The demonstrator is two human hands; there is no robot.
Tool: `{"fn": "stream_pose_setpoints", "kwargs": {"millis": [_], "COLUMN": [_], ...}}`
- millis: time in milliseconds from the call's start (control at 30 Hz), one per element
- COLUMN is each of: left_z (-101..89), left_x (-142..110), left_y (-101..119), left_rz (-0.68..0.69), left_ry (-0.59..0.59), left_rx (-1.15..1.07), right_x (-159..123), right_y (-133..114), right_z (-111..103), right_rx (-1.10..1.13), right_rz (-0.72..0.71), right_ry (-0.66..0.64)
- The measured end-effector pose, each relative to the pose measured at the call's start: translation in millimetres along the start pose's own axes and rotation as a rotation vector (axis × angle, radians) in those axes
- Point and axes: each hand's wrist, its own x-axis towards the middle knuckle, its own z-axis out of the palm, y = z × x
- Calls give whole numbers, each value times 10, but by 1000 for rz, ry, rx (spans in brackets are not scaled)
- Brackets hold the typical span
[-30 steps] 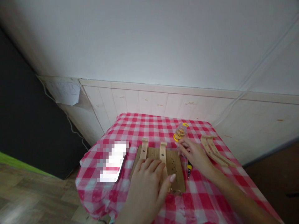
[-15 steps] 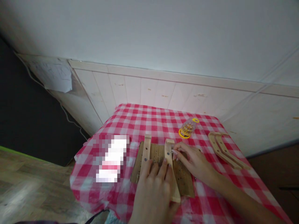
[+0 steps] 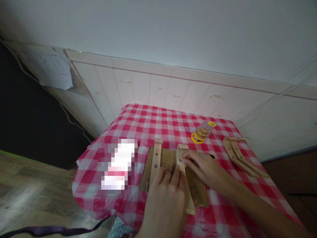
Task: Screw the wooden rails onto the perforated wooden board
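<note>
My left hand (image 3: 165,193) lies across the work, its fingers bent over a pale curved wooden bar (image 3: 188,198) and gripping it; other fingertips rest on the brown drilled board (image 3: 168,160) beneath. A second pale bar (image 3: 158,155), with a dark hole and a round metal fitting, lies on the board to the left. My right hand (image 3: 203,165) pinches thumb and finger together at a dark fitting (image 3: 180,160) near the bar's curved upper end. Whatever is between those fingertips is too small to make out.
Behind the hands, a clear bottle (image 3: 203,132) with yellow ends and small bits inside lies on the checked tablecloth (image 3: 163,119). Two more curved wooden bars (image 3: 239,157) are at the right edge. A blurred-out bright object (image 3: 121,165) lies at left. A panelled wall (image 3: 163,89) stands behind.
The view has shifted slightly. My right fingertips have come closer to the fitting on the right bar. The left hand stays on the bar and board.
</note>
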Motion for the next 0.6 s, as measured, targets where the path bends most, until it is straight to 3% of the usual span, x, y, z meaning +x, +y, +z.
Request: {"fn": "stream_pose_setpoints", "kwargs": {"millis": [233, 433, 600], "left_z": [-9, 10, 15], "left_x": [-3, -19, -18], "left_y": [-14, -26, -22], "left_rz": [7, 21, 21], "left_ry": [13, 40, 29], "left_rx": [1, -8, 9], "right_x": [58, 32, -32], "right_y": [0, -17, -35], "right_z": [-72, -76, -31], "right_rx": [-33, -11, 37], "right_rz": [-91, -72, -13], "right_ry": [16, 3, 77]}}
